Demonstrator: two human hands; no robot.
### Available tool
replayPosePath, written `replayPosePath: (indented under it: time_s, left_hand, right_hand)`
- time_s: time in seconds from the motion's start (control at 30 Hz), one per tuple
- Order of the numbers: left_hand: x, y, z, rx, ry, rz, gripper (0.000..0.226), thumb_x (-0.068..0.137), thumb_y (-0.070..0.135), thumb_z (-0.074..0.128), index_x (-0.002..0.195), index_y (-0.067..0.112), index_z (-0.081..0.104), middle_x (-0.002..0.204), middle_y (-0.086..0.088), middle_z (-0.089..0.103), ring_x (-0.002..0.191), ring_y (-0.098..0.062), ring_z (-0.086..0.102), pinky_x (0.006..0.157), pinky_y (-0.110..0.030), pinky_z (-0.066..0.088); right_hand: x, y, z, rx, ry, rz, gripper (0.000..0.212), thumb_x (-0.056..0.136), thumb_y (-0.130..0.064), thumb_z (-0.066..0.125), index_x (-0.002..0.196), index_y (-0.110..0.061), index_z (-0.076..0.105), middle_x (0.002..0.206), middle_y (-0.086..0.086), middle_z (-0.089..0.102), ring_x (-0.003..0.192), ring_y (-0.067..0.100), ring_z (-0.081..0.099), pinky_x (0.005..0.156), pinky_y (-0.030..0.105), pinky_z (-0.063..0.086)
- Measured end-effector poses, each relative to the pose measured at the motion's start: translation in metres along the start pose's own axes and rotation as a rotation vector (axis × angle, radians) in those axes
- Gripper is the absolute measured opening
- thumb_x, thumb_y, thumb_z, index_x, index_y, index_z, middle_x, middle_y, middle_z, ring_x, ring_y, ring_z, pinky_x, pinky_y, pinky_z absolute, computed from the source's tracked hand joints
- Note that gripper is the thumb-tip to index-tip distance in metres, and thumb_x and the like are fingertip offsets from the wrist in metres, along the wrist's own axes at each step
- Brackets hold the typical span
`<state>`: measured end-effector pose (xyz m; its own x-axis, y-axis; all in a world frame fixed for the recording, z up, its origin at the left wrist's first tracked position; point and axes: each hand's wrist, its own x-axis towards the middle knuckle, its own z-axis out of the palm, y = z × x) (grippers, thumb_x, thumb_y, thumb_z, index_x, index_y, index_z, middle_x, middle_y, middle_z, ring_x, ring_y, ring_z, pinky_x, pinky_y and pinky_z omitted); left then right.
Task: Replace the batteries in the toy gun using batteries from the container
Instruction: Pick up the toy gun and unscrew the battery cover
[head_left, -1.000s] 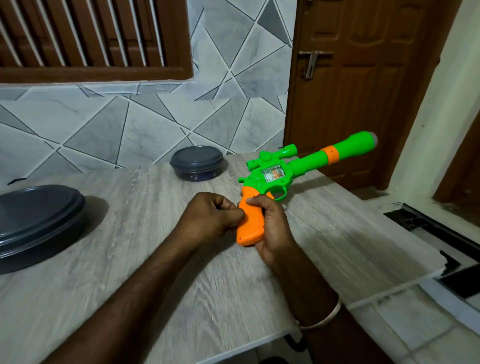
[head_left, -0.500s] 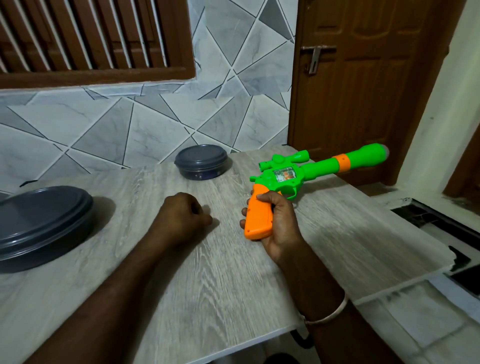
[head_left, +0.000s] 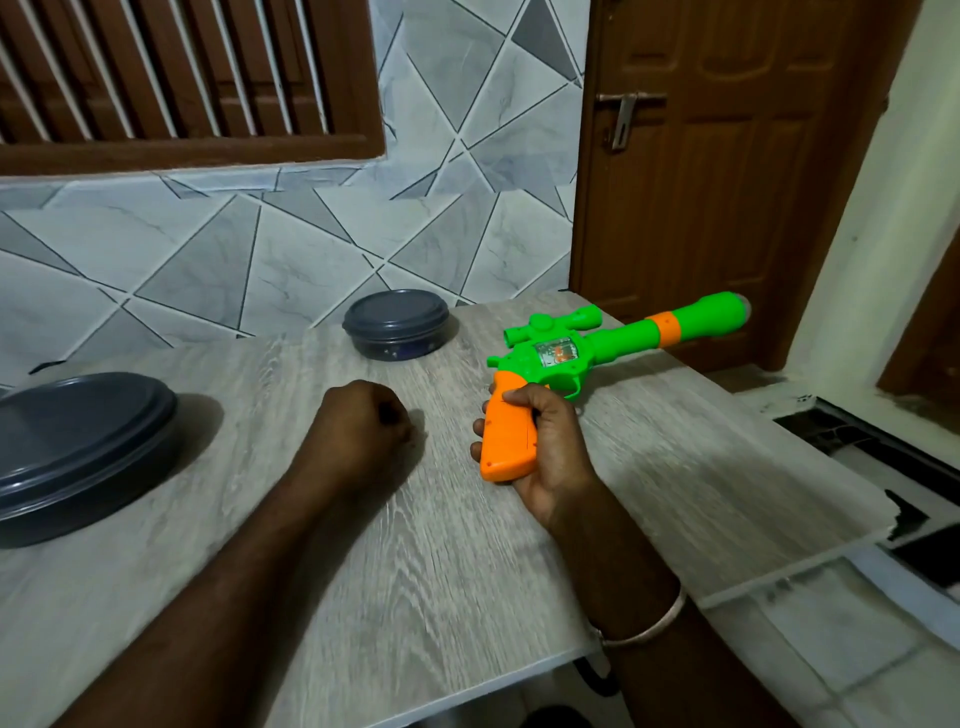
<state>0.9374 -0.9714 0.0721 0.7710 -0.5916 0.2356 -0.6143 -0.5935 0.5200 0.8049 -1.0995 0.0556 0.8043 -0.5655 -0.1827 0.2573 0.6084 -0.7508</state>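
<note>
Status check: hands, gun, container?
Left hand fisted on grey table. Right hand grips green-and-orange plastic toy gun by handle. Small round dark container, lid on, path clear.

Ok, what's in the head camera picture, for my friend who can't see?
The right hand grips the orange handle of a green toy gun at a table. The left hand rests fisted near a small container and a large container, both lidded.

The toy gun (head_left: 550, 358), green-bodied with an orange grip, an orange band on its long barrel and a small scope on top, is sitting grip-down in the right hand (head_left: 553, 460). Its barrel is pointing away to the right over the desk (head_left: 415, 545). The round dark container (head_left: 395, 325) is standing lidded near the desk's far edge, apart from the gun.
</note>
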Motion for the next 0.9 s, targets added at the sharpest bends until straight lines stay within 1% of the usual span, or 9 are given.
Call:
replayPosePath:
  time_s: [0.13, 0.27, 0.33, 0.43, 0.53, 0.6, 0.67, 0.77, 0.9]
  left_hand:
    - [0.0, 0.002, -0.003, -0.169, 0.132, 0.034, 0.006, 0.091, 0.02, 0.074, 0.086, 0.019, 0.077, 0.071, 0.011, 0.067, 0.069, -0.005, 0.063, 0.071, -0.026, 0.051]
    - [-0.005, 0.011, -0.001, -0.299, 0.165, 0.044, 0.005, 0.092, 0.024, 0.073, 0.089, 0.02, 0.075, 0.074, 0.007, 0.069, 0.067, -0.007, 0.064, 0.062, -0.02, 0.045]
    - [-0.008, 0.017, -0.001, -0.365, 0.16, 0.054, 0.01, 0.095, 0.024, 0.07, 0.087, 0.02, 0.075, 0.075, 0.003, 0.071, 0.064, -0.007, 0.065, 0.058, -0.018, 0.048]
    - [-0.016, 0.027, 0.002, -0.537, 0.045, 0.108, 0.022, 0.096, 0.029, 0.067, 0.083, 0.014, 0.077, 0.073, -0.006, 0.073, 0.06, -0.01, 0.065, 0.054, -0.019, 0.052]
    - [-0.022, 0.037, 0.012, -0.592, -0.105, 0.137, 0.03, 0.088, 0.039, 0.075, 0.078, 0.01, 0.077, 0.073, -0.011, 0.074, 0.064, -0.019, 0.065, 0.059, -0.03, 0.053]
    - [-0.021, 0.04, 0.017, -0.579, -0.106, 0.116, 0.035, 0.08, 0.046, 0.08, 0.076, 0.012, 0.076, 0.072, -0.009, 0.074, 0.063, -0.017, 0.065, 0.059, -0.03, 0.051]
    - [-0.021, 0.042, 0.019, -0.569, -0.092, 0.094, 0.038, 0.074, 0.049, 0.084, 0.077, 0.013, 0.076, 0.071, -0.005, 0.074, 0.063, -0.014, 0.066, 0.059, -0.027, 0.049]
    - [-0.023, 0.045, 0.021, -0.57, -0.084, 0.082, 0.041, 0.066, 0.05, 0.089, 0.079, 0.014, 0.073, 0.07, -0.004, 0.073, 0.062, -0.01, 0.065, 0.058, -0.025, 0.048]
    - [-0.022, 0.046, 0.02, -0.575, -0.131, 0.034, 0.044, 0.064, 0.046, 0.091, 0.084, 0.011, 0.074, 0.072, -0.006, 0.074, 0.063, -0.01, 0.067, 0.059, -0.025, 0.049]
  right_hand:
    - [0.0, 0.0, 0.0, -0.001, -0.001, -0.008, 0.049, 0.091, -0.017, 0.053, 0.138, -0.002, 0.051, 0.089, 0.011, 0.059, 0.07, 0.022, 0.061, 0.051, 0.029, 0.053]
    - [0.002, 0.0, -0.001, 0.021, -0.016, -0.031, 0.05, 0.093, -0.023, 0.052, 0.138, -0.001, 0.052, 0.089, 0.01, 0.06, 0.069, 0.021, 0.061, 0.05, 0.028, 0.052]
    - [0.003, 0.0, -0.001, 0.033, -0.027, -0.038, 0.052, 0.094, -0.028, 0.051, 0.138, -0.001, 0.052, 0.087, 0.009, 0.061, 0.069, 0.021, 0.061, 0.05, 0.028, 0.052]
    - [0.006, 0.0, -0.002, 0.033, -0.032, -0.038, 0.053, 0.096, -0.034, 0.052, 0.139, -0.003, 0.053, 0.084, 0.008, 0.064, 0.068, 0.021, 0.062, 0.05, 0.029, 0.052]
    - [0.008, 0.001, -0.002, -0.015, -0.016, -0.054, 0.051, 0.097, -0.038, 0.051, 0.137, -0.007, 0.055, 0.079, 0.004, 0.068, 0.066, 0.02, 0.063, 0.056, 0.031, 0.049]
    - [0.008, 0.002, -0.002, -0.039, 0.002, -0.071, 0.048, 0.098, -0.038, 0.051, 0.135, -0.008, 0.057, 0.078, 0.004, 0.067, 0.066, 0.019, 0.063, 0.063, 0.034, 0.044]
    - [0.009, 0.003, -0.002, -0.045, 0.014, -0.075, 0.045, 0.098, -0.038, 0.051, 0.133, -0.01, 0.059, 0.08, 0.005, 0.066, 0.068, 0.019, 0.063, 0.066, 0.035, 0.046]
    - [0.009, 0.004, -0.001, -0.064, 0.008, -0.063, 0.047, 0.096, -0.04, 0.054, 0.134, -0.012, 0.059, 0.089, 0.008, 0.07, 0.083, 0.025, 0.067, 0.077, 0.041, 0.051]
    - [0.007, 0.004, -0.001, -0.074, -0.012, -0.075, 0.046, 0.098, -0.04, 0.053, 0.134, -0.012, 0.059, 0.091, 0.008, 0.072, 0.088, 0.026, 0.069, 0.078, 0.042, 0.053]
